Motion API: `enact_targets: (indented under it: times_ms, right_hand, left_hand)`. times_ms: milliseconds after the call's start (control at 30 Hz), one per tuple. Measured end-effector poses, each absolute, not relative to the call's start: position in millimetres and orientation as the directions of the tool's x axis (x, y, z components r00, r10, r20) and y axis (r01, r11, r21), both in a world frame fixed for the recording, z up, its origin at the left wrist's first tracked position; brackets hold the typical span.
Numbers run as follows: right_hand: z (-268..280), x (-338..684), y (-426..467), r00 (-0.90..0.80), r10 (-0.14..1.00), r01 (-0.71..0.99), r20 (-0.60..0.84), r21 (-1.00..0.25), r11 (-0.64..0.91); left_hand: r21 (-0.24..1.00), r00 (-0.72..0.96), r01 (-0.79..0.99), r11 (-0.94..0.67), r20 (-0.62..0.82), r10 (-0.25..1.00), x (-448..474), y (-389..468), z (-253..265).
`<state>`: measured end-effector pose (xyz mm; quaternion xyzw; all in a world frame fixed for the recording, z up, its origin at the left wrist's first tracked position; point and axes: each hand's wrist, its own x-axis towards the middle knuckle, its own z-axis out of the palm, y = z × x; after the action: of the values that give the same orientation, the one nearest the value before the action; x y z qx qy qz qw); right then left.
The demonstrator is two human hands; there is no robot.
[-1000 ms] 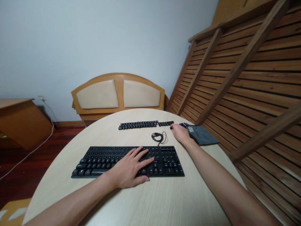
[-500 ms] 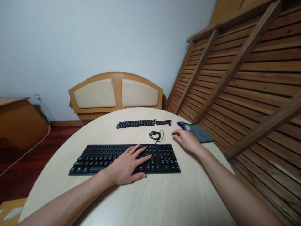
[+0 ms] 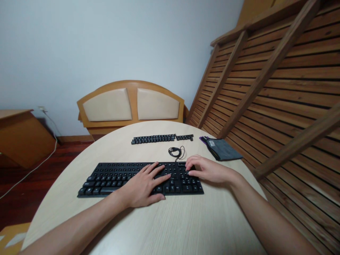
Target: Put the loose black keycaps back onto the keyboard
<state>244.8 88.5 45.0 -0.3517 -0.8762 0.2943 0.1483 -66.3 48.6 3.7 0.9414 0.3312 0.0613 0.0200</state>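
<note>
A black keyboard (image 3: 114, 177) lies flat across the round table. Some upper rows of it show small bare key sockets, while larger keys sit on the lower left and the number pad. My left hand (image 3: 143, 186) rests open on the keyboard's right-centre part, fingers spread. Over the upper number pad, my right hand (image 3: 205, 170) is pinched on a small dark keycap (image 3: 187, 172), mostly hidden by the fingers. Farther back, loose black keycaps (image 3: 154, 139) stand in lined-up rows, with a smaller group of keycaps (image 3: 184, 137) to their right.
A coiled black cable (image 3: 175, 153) lies behind the keyboard. The grey pouch (image 3: 225, 150) rests near the right edge of the pale table (image 3: 170, 226). Beyond are a headboard (image 3: 135, 102), a slatted wooden frame (image 3: 278, 92) on the right and a cabinet (image 3: 23, 138) at left.
My right hand has moved left and nearer to me, from the table beside the pouch to the number pad, carrying the keycap. My left hand stays in place.
</note>
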Motion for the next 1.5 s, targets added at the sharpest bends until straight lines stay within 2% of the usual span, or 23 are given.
enact_targets:
  times_ms: [300, 600, 933, 1367, 1500]
  right_hand:
    - [36, 246, 88, -0.728, 0.686, 0.544, 0.017, -0.594, 0.592]
    - [39, 236, 79, -0.695, 0.716, 0.625, 0.066, -0.437, 0.647]
    - [39, 237, 80, -0.695, 0.717, 0.624, 0.056, -0.447, 0.641]
    - [50, 221, 66, -0.605, 0.795, 0.766, 0.029, -0.249, 0.592]
    - [48, 223, 67, -0.558, 0.83, 0.798, 0.01, -0.269, 0.539]
  left_hand:
    - [0.079, 0.77, 0.626, -0.775, 0.093, 0.631, -66, 49, 3]
    - [0.069, 0.771, 0.628, -0.775, 0.085, 0.631, -66, 48, 4]
    - [0.075, 0.77, 0.626, -0.776, 0.099, 0.631, -66, 49, 2]
    - [0.072, 0.766, 0.633, -0.771, 0.084, 0.637, -64, 48, 4]
    - [0.07, 0.764, 0.636, -0.769, 0.08, 0.64, -65, 48, 4]
